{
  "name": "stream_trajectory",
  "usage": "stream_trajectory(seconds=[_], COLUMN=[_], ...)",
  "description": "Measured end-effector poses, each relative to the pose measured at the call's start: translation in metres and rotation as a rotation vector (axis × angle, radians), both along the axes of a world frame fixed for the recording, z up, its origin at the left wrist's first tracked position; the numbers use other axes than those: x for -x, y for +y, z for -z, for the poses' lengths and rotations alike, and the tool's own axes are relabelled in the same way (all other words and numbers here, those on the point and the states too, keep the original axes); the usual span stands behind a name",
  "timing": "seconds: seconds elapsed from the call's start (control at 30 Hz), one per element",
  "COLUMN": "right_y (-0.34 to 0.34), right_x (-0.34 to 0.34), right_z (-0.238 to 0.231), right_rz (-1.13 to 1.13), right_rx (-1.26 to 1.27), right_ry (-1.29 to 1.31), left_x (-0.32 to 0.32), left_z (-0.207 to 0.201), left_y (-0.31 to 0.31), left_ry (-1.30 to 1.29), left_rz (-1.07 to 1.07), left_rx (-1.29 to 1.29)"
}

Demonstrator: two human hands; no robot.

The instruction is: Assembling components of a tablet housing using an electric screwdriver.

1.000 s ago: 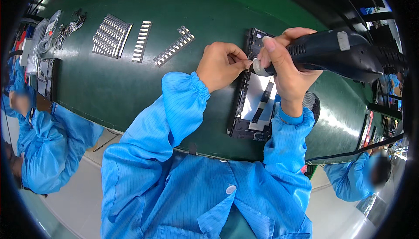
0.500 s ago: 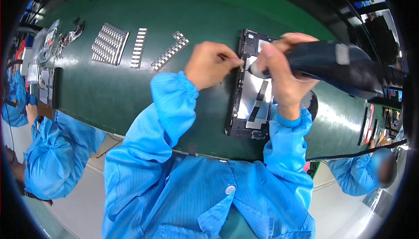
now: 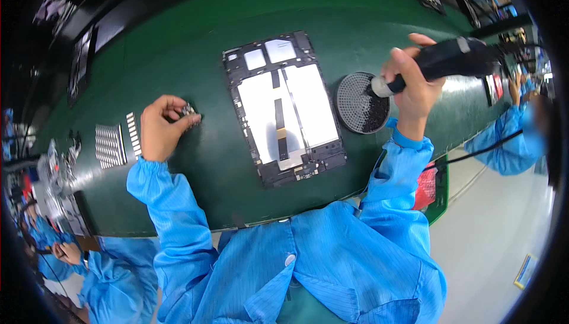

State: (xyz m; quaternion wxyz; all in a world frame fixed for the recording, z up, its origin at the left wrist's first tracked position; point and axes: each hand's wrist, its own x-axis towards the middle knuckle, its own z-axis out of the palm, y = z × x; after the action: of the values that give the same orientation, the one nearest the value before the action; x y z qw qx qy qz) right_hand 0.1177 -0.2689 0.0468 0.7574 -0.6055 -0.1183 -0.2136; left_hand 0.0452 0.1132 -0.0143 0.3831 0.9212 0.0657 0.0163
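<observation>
My right hand is wrapped round a black electric screwdriver with a pale, cloudy nose. That nose reaches over the right half of a round grey tray with a grid of holes and small black screws in it. On the left, my left hand has its fingers closed round a short strip of small black-and-white pieces, largely covered by the fingers. Between both hands lies an opened tablet-like device, with a black frame, silvery panels and a dark ribbon cable down its middle.
Left of my left hand lie a strip of white pieces and a stacked sheet of similar strips. Bagged parts sit farther left. A red bag in a green bin is below the right table edge. Co-workers in blue sit on both sides.
My right hand has carried the screwdriver from the device to the screw tray. My left hand has moved left from the device's edge to the strip. The whole view has turned.
</observation>
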Motion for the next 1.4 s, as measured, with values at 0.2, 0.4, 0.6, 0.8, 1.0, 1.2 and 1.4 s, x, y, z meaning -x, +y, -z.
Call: stream_trajectory(seconds=[0.2,0.4,0.6,0.8,1.0,1.2,1.4], right_y=[-0.004,-0.001,0.0,0.005,0.013,0.053,0.143], right_x=[-0.008,-0.011,-0.012,-0.011,-0.005,0.007,-0.003], right_z=[0.015,0.02,0.021,0.023,0.018,-0.02,-0.028], right_rz=[0.025,0.025,0.004,-0.046,0.038,-0.2,-0.513], right_rx=[0.0,0.03,0.067,0.122,0.07,-0.033,-0.044], right_ry=[0.065,-0.006,0.002,-0.042,0.021,-0.169,-0.11], left_x=[0.002,0.002,0.002,0.007,0.01,0.019,0.013], left_z=[-0.003,-0.007,0.007,0.007,0.001,0.008,0.016], left_y=[-0.009,-0.035,-0.029,-0.029,-0.034,-0.075,-0.061], left_ry=[0.103,-0.057,-0.102,-0.203,-0.411,-0.528,-0.419], left_rz=[-0.092,-0.17,-0.221,-0.173,-0.002,0.014,-0.077], left_rx=[0.338,0.046,-0.034,0.034,-0.234,0.104,0.116])
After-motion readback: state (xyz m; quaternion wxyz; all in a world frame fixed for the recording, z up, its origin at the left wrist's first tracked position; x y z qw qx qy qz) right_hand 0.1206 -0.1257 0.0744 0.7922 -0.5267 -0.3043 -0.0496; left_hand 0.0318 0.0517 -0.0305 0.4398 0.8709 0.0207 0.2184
